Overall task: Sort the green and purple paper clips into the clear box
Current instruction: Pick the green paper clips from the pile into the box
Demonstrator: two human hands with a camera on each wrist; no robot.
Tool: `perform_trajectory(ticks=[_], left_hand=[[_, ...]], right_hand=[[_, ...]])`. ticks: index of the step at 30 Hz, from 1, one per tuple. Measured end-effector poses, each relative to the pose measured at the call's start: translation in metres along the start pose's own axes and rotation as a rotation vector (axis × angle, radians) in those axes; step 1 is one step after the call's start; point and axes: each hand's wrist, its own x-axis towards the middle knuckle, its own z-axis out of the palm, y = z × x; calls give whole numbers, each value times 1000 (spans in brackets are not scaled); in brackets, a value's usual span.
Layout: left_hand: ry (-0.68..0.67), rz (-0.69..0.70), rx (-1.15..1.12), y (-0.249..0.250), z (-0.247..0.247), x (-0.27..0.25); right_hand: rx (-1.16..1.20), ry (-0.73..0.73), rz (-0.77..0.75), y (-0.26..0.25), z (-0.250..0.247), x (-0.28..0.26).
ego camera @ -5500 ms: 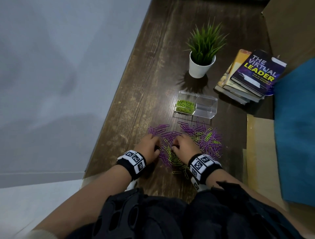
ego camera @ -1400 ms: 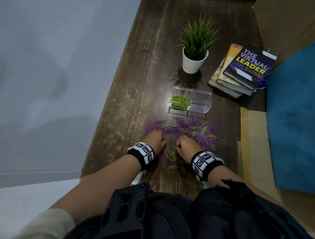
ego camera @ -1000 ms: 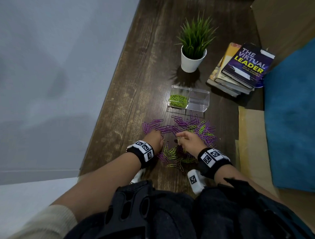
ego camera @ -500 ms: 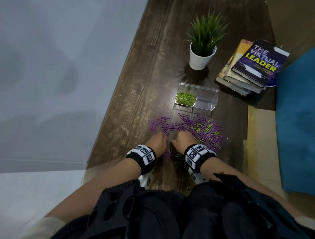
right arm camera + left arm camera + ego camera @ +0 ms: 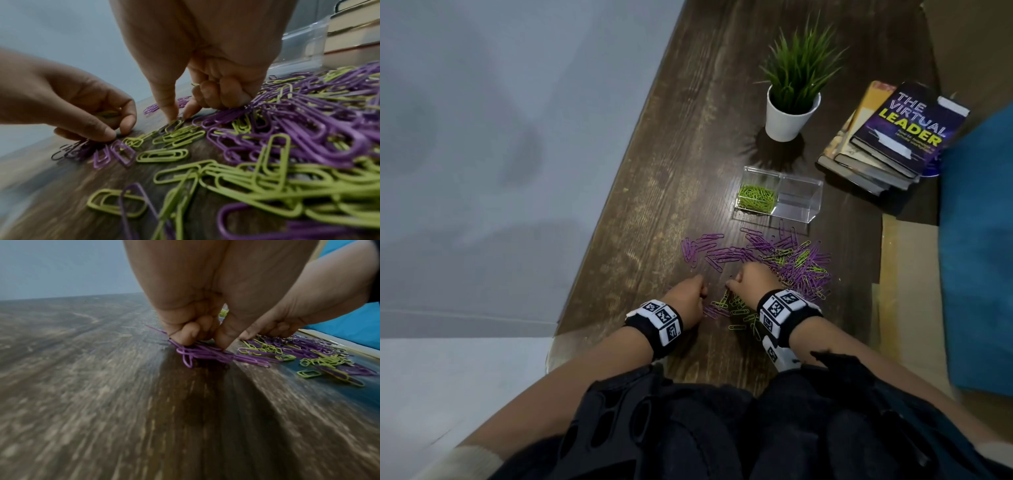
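A loose pile of purple paper clips (image 5: 732, 255) and green paper clips (image 5: 738, 308) lies on the dark wooden table (image 5: 688, 164). Both hands work at its near edge. My left hand (image 5: 702, 291) has curled fingers, and its thumb and fingertips pinch a bunch of purple clips (image 5: 207, 353) against the wood. My right hand (image 5: 729, 284) pinches a green clip (image 5: 174, 125) between thumb and index, its other fingers curled. The clear box (image 5: 804, 202) stands beyond the pile. Its left compartment holds green clips (image 5: 756, 200); the right one is empty.
A potted plant in a white pot (image 5: 789, 116) stands behind the box. A stack of books (image 5: 890, 137) lies at the back right. Blue fabric (image 5: 979, 240) and cardboard (image 5: 907, 281) border the table on the right. The table's left edge drops off near my left hand.
A second ago my right hand was raised with the wrist turned out; it has come back down to the green clips. My left hand stays at the pile's near left edge.
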Motion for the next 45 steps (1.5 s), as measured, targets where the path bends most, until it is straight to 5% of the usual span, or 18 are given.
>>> perform_trajectory(ticks=[7,16,30,33,38,45], left_hand=[[8,95,90,17,8,2],[25,87,151,26,10,11],[-75,170,368,30,11,19],[-86,168,362,28,9,21],[-63,167,325,22,6,23],[-33,97,47,31,-11,29]], right_hand=[[97,144,20,18,-10,1],[-137,-10,-335,35,3,-23],[-149,86,-359,44,14,-26],[-50,72,-334,43,9,-25],[323,-27,-87,38,-19,-26],[812,-28,30,26,-80,-7]])
